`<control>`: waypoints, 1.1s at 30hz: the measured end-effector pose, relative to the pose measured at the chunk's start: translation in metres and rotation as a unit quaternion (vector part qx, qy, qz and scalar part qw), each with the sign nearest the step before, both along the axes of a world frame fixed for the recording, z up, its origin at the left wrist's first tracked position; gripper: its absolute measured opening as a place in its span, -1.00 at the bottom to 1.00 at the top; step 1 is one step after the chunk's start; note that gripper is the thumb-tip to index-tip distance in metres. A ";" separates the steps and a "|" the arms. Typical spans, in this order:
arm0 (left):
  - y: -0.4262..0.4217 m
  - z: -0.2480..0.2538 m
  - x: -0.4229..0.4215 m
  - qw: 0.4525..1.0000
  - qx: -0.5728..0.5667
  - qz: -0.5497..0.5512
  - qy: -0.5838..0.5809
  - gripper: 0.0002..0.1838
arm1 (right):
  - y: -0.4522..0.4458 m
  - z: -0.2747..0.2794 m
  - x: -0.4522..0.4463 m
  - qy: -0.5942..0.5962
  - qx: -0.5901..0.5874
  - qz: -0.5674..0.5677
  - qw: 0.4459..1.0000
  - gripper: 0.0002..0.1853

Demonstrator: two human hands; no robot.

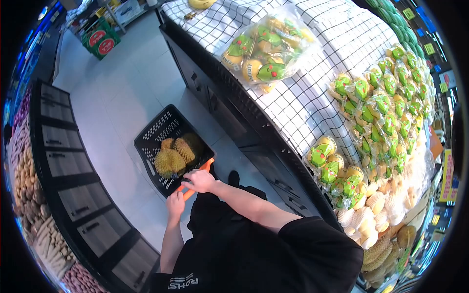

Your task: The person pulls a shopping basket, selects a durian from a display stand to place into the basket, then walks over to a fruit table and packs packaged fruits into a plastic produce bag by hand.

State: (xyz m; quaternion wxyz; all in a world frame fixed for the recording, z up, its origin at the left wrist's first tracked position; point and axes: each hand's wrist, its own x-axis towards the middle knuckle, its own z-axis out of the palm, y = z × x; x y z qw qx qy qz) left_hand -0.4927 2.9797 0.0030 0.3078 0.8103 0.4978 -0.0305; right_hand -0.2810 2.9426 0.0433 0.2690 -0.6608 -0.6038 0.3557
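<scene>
A black perforated shopping basket (145,133) stands on the floor in front of my body. Spiky yellow-green durians (169,162) lie inside it. Along the near side runs its orange handle (188,194). My right hand (199,180) is closed over the handle, fingers bent toward the basket. Lower down, at the handle's left end, my left hand (175,203) is also closed around it, its fingertips partly hidden.
On my right is a display counter with a checked cloth (303,105), holding a large clear bag of yellow fruit (266,49) and many small green-printed packs (386,112). Dark cabinets (80,200) with produce line the left. Green boxes (101,39) stand at the back.
</scene>
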 end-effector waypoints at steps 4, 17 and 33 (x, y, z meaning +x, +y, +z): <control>0.018 -0.012 -0.007 0.985 0.133 -0.111 -0.008 -0.78 | 0.023 -0.001 0.004 -0.024 -0.079 0.040 0.996 -0.50; 0.079 0.015 0.019 0.999 -0.027 0.012 0.012 -0.50 | 0.058 -0.028 0.031 0.036 -0.173 0.090 0.980 -0.52; 0.110 0.022 0.038 0.988 -0.117 -0.097 0.007 -0.46 | 0.049 -0.015 0.030 0.040 -0.168 0.023 0.985 -0.51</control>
